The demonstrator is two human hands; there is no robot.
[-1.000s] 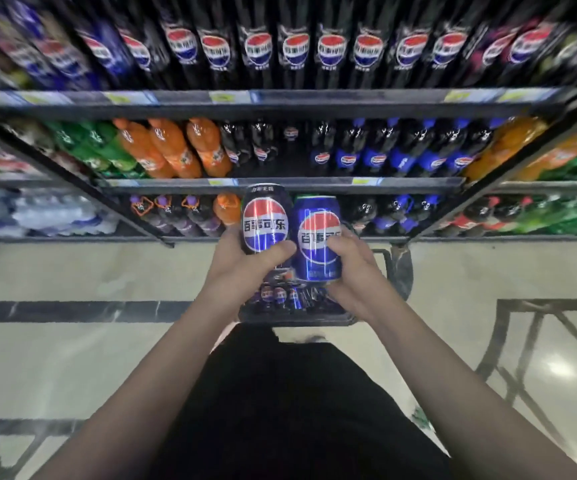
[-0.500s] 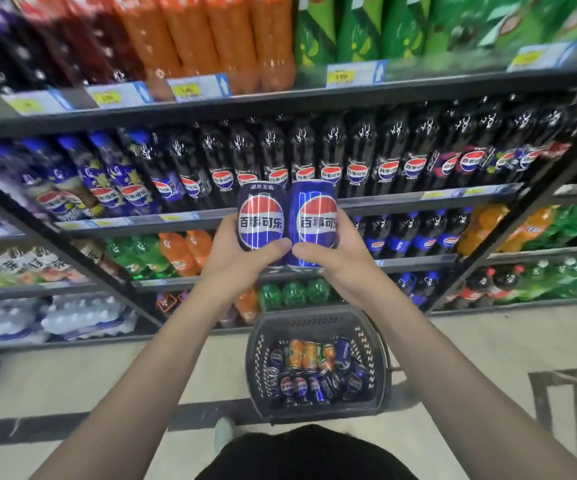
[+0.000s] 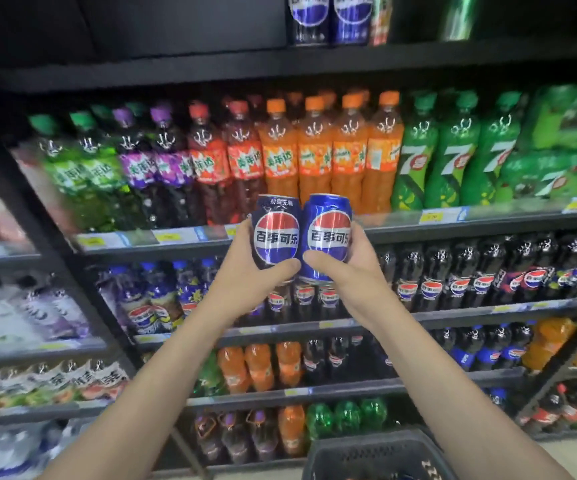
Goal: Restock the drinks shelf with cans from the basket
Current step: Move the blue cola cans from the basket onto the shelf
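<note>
Cans raised side by side, touching, in front of bottle shelves: dark can in left hand, blue can in right hand. Labels face out, both upright; probably carried as pair toward can row on top shelf. Each hand wraps fingers and thumb around lower half of its can, firm hold. Basket below, by right arm, contents not visible.

Both forearms were bare up to the lower frame edge; no sleeve, cuff, watch or band showed on either. Left hand and right hand were ungloved, with no rings visible on the fingers in view. Nails were short where visible.
</note>
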